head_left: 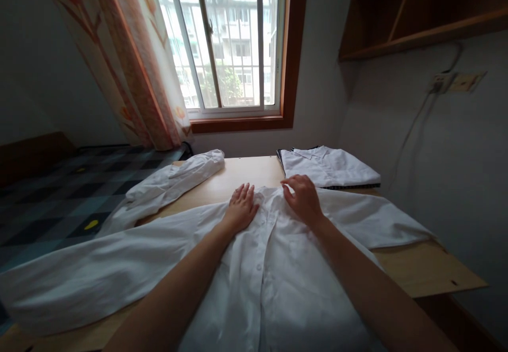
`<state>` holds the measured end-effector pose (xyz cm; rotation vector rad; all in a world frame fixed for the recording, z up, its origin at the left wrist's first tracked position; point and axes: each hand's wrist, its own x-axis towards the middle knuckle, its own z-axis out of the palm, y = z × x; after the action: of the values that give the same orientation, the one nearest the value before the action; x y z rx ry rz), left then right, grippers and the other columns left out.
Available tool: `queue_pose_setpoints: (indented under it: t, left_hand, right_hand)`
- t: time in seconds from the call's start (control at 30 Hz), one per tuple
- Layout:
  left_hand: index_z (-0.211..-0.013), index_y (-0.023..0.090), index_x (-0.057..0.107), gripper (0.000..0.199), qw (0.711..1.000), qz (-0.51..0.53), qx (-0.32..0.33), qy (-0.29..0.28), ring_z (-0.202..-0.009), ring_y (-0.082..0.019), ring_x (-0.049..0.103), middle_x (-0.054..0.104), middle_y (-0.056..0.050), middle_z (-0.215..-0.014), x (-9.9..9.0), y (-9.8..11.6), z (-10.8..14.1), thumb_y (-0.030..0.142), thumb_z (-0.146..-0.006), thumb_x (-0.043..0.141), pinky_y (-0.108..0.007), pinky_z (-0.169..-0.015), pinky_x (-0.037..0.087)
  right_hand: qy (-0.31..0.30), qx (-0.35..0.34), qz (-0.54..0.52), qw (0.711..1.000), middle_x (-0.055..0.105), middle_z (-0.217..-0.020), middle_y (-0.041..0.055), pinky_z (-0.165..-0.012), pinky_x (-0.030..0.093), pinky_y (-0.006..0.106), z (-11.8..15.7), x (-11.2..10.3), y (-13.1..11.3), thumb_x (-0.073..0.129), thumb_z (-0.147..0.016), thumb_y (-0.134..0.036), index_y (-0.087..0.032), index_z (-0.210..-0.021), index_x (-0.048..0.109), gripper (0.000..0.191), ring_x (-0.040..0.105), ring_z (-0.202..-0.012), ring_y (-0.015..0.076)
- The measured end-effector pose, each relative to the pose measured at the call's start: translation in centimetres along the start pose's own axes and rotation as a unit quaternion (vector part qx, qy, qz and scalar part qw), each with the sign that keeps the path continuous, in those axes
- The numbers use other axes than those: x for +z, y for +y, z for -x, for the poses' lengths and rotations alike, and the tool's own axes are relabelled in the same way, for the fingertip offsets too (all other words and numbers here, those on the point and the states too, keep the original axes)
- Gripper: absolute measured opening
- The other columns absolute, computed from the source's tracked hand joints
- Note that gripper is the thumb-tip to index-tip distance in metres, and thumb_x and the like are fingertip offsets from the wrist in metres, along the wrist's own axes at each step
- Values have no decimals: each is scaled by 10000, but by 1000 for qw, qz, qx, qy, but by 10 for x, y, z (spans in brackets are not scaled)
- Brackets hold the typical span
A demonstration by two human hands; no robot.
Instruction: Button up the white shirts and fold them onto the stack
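A white button-up shirt (301, 283) lies spread front side up, collar away from me and sleeves stretched out to both sides. My left hand (242, 207) rests flat on it just left of the collar, fingers extended. On the collar's right side is my right hand (302, 198), its fingers bent and a gap showing between thumb and forefinger; I see nothing held in it. Small buttons run down the shirt's front opening between my forearms. The collar is partly hidden by my hands.
A wooden board table (250, 169) carries the shirt. Folded white shirts (329, 165) are stacked at its back right, over dark striped cloth. Another crumpled white garment (178, 177) lies at the back left, beside a checked bed (51, 198). A shelf (428, 34) hangs at right.
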<state>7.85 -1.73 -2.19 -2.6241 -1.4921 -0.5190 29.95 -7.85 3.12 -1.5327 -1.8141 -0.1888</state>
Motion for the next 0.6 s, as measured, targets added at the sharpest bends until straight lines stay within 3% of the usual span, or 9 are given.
queue_pose_setpoints:
  t: [0.07, 0.13, 0.23, 0.4, 0.47, 0.6]
  left_hand:
    - [-1507, 148, 387, 562, 997, 22, 71, 5, -1494, -256, 248, 351, -108, -1589, -6, 5, 0, 279, -961, 402, -453, -1230, 202]
    - [-1478, 199, 444, 532, 990, 54, 128, -18, -1453, -219, 343, 435, -76, -1545, -9, 7, 0, 196, -949, 389, -424, -1212, 273]
    - [-1400, 195, 548, 482, 985, 86, 141, -48, -1383, -209, 456, 532, -95, -1466, -9, 9, -1, 171, -950, 377, -409, -1184, 338]
    - [-1296, 207, 644, 429, 986, 115, 105, -65, -1381, -226, 458, 536, -95, -1461, -9, 5, -1, 183, -931, 420, -430, -1187, 319]
    - [-1254, 209, 671, 409, 978, 177, 75, -82, -1331, -233, 509, 585, -87, -1414, -13, 3, -5, 196, -885, 494, -399, -1145, 374]
    - [-1106, 165, 720, 385, 932, 338, -67, -115, -943, -215, 684, 752, -74, -1049, -24, 11, -21, 410, -901, 506, -306, -819, 525]
  right_hand:
    - [5, 37, 31, 999, 677, -1141, 111, -994, 360, 349, -5, -3, 18, 496, -928, -199, -183, -1119, 701, 281, 549, -1107, 255]
    - [-36, 81, 49, 995, 680, -1165, 120, -986, 365, 361, -6, -2, 35, 503, -931, -212, -179, -1173, 683, 303, 557, -1115, 263]
    - [-110, 125, 45, 985, 685, -1191, 119, -928, 399, 329, -2, 2, 51, 559, -929, -301, -182, -1234, 643, 338, 588, -1101, 250]
    - [-174, 158, 52, 971, 720, -1086, 109, -765, 413, 280, 2, 2, 52, 619, -892, -440, -192, -1077, 702, 321, 643, -976, 244]
    - [-183, 154, 39, 970, 740, -1005, 90, -712, 398, 267, 2, 3, 49, 596, -903, -454, -198, -1014, 720, 305, 656, -902, 229]
    - [-168, 112, 12, 979, 756, -956, 49, -691, 377, 248, 3, 8, 39, 576, -915, -415, -228, -985, 729, 251, 667, -873, 201]
